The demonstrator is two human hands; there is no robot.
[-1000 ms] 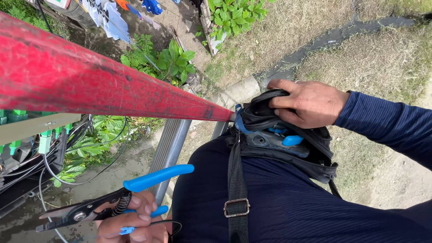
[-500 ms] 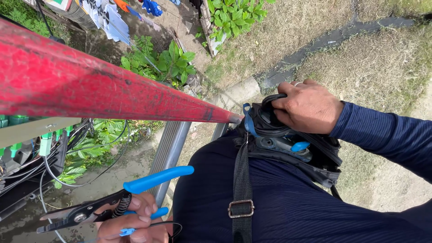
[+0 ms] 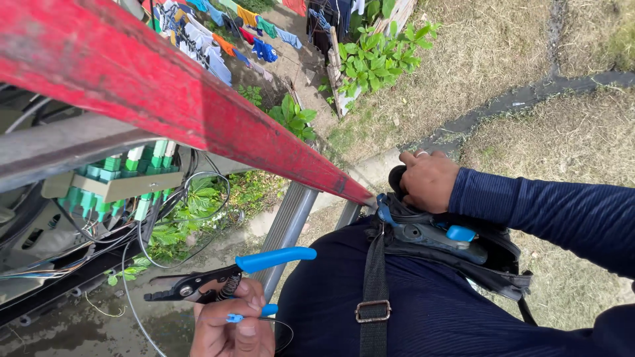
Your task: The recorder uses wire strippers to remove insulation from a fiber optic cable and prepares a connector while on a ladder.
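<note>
My left hand (image 3: 231, 325) grips blue-handled stripping pliers (image 3: 218, 281) at the bottom of the view, jaws pointing left; a thin black cable loops beside the fingers. My right hand (image 3: 428, 180), in a dark blue sleeve, is closed on a black object at the mouth of the black tool pouch (image 3: 456, 248) strapped to my waist. A blue-and-grey tool (image 3: 430, 233) sticks out of the pouch just below that hand. An open box with green fibre connectors (image 3: 119, 185) and tangled cables sits at the left.
A red ladder rail (image 3: 165, 99) crosses diagonally from the top left, with a grey metal rail (image 3: 288, 225) below it. Far below lie dry grass, green plants (image 3: 380, 59), a clothesline with coloured laundry (image 3: 218, 39) and a dark strip across the grass.
The view has tilted and shifted, showing more of the connector box. My right hand has moved to the pouch's left end. The left hand keeps holding the pliers.
</note>
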